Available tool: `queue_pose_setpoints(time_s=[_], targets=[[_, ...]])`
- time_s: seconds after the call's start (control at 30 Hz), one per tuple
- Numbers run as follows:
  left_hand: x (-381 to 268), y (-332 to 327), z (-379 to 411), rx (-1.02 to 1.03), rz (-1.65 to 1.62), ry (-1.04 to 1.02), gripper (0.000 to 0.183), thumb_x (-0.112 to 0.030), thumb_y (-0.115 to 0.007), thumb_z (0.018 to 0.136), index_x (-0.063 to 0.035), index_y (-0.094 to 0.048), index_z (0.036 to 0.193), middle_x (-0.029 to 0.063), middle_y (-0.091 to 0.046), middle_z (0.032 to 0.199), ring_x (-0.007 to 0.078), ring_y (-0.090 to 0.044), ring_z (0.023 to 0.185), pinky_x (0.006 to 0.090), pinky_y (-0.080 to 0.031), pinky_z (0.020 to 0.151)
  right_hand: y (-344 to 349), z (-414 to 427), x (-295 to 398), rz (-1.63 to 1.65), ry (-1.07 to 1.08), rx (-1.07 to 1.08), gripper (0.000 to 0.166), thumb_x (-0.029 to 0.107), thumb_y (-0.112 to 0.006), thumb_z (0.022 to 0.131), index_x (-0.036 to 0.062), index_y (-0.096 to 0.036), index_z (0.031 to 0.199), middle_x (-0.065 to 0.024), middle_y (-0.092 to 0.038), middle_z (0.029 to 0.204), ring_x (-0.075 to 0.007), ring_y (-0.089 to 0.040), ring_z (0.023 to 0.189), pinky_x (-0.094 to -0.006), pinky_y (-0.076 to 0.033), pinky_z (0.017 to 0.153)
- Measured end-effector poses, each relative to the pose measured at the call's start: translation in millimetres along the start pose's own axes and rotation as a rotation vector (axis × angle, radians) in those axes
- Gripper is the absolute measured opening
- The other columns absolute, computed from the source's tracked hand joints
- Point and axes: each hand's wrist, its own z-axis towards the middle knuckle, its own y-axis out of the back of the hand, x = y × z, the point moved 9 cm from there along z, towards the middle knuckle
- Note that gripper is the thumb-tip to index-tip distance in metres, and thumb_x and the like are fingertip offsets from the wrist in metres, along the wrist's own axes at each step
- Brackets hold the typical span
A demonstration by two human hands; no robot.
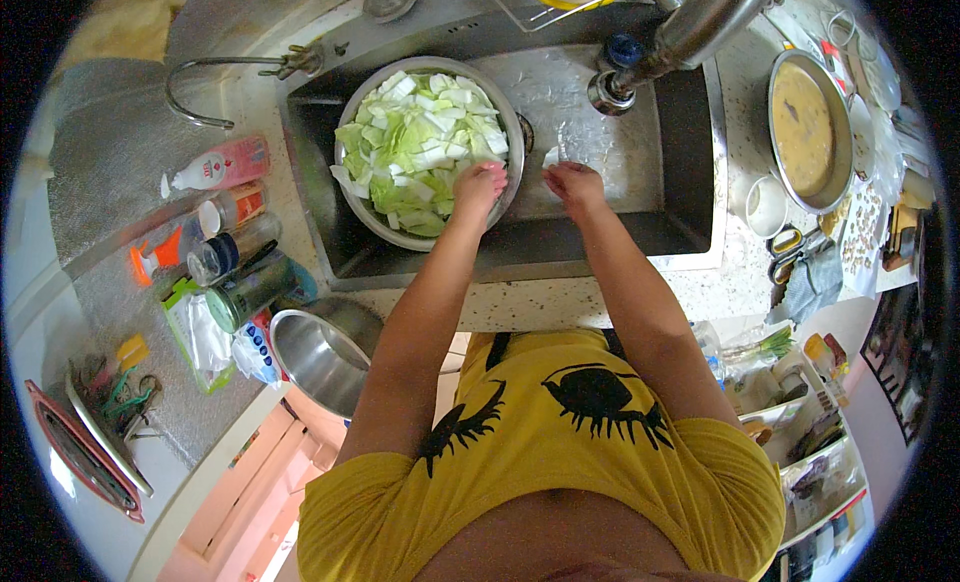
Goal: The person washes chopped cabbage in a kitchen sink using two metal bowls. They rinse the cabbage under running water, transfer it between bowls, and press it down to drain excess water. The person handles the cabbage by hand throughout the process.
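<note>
A round metal basin (515,154) heaped with chopped cabbage leaves (420,143) sits in the left part of the steel sink (622,162). My left hand (481,188) is over the right edge of the cabbage, just inside the basin's rim, its fingers curled; whether it grips a piece is hidden. To the right of the basin, over the bare sink floor, my right hand (574,184) pinches a small white piece of cabbage (551,157) at its fingertips. The faucet head (611,94) hangs above the sink, beyond my right hand.
On the right counter stand a metal pot of cloudy brownish liquid (802,131), a white cup (766,207) and scissors (786,253). Bottles (221,165) and jars (225,300) lie at the left, near an empty metal pot (322,360). A wire rack (536,19) borders the sink's far side.
</note>
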Motion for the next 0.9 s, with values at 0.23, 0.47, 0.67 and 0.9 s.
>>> queue_pose_setpoints(time_s=[0.23,0.47,0.67,0.9], targets=[[37.8,28.4,29.1,-0.066,-0.088,0.099,0.006,-0.012,-0.055,0.079,-0.0061,-0.056,0.081,0.0042,-0.059,0.072,0.0145,-0.055,0.065,0.0237,-0.045,0.054,-5.3,0.6,-4.7,0.021,-0.041,0.035,0.032,-0.003,-0.06,0.074,-0.0064,-0.045,0.103,-0.0158,-0.059,0.086,-0.0258,-0.062,0.073,-0.0307,-0.054,0.064],[13.6,-4.2,8.0,0.168,-0.646,0.156,0.015,-0.012,-0.052,0.079,0.0027,-0.054,0.084,0.0131,-0.059,0.081,0.0243,-0.058,0.078,0.0357,-0.051,0.075,-9.4,0.6,-9.3,0.013,-0.086,0.083,0.03,0.0,-0.056,0.079,-0.0044,-0.045,0.106,-0.0116,-0.059,0.084,-0.022,-0.061,0.072,-0.0299,-0.053,0.065],[-28.6,-39.3,-12.5,0.055,0.474,-0.415,0.018,-0.011,-0.051,0.083,-0.006,-0.061,0.097,0.0099,-0.064,0.092,0.0201,-0.061,0.081,0.0319,-0.047,0.069,-15.3,-7.0,-10.8,-0.133,-0.147,0.114,0.029,0.006,-0.054,0.081,0.0,-0.048,0.109,-0.0077,-0.059,0.082,-0.0175,-0.057,0.067,-0.0294,-0.049,0.055],[-73.4,20.3,-43.6,-0.294,0.816,-0.642,0.023,-0.005,-0.054,0.075,-0.0086,-0.06,0.097,0.0125,-0.059,0.095,0.0291,-0.056,0.086,0.0361,-0.045,0.074,-6.4,-12.2,-10.5,-0.169,-0.182,0.042,0.024,0.012,-0.055,0.082,0.002,-0.052,0.104,-0.0058,-0.058,0.077,-0.0169,-0.055,0.062,-0.0301,-0.048,0.051]])
